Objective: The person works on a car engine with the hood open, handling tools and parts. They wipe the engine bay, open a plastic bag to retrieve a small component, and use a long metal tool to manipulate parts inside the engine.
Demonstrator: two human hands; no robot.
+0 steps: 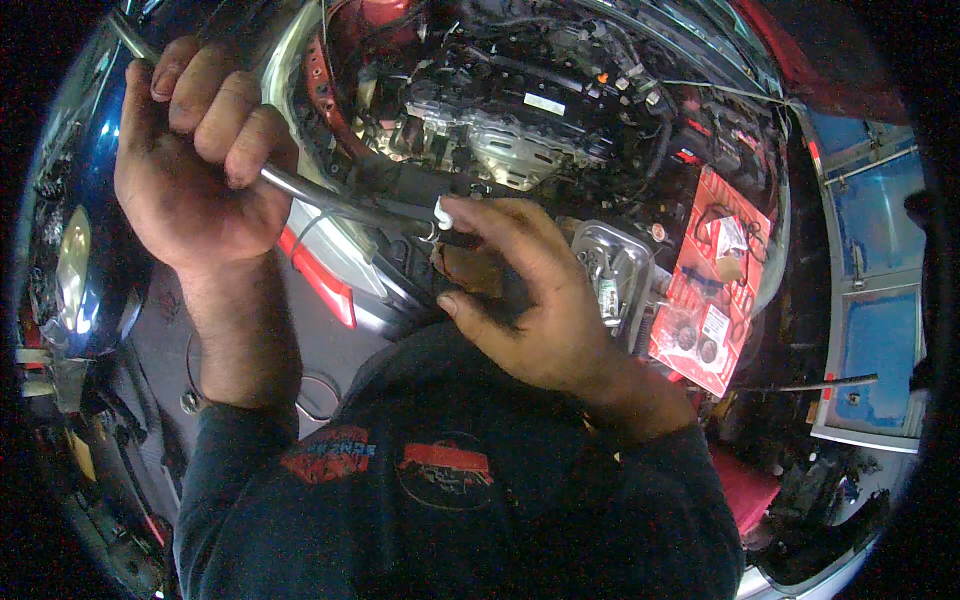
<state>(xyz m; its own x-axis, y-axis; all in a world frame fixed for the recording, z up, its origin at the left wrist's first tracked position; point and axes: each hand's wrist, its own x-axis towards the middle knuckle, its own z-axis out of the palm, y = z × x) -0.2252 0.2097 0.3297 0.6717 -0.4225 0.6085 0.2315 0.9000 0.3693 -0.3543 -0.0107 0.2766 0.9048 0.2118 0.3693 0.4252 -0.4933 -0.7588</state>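
Observation:
My left hand [205, 170] is closed around a long metal bar [330, 197], which slants from the upper left down toward the middle. My right hand [535, 300] is curved near the bar's lower end, thumb and index finger apart. Its index fingertip touches a small white piece [442, 213], too small to identify. A brownish part [462, 268] shows behind the gap between thumb and index finger; I cannot tell whether it is touched.
An open engine bay [530, 103] fills the top. At right are a metal tray [598, 240], red packaging with gaskets [700, 355] and a blue-panelled door [880, 340]. A red-and-white lamp [325, 285] is below the bar; a dark blue car [100, 290] is at left.

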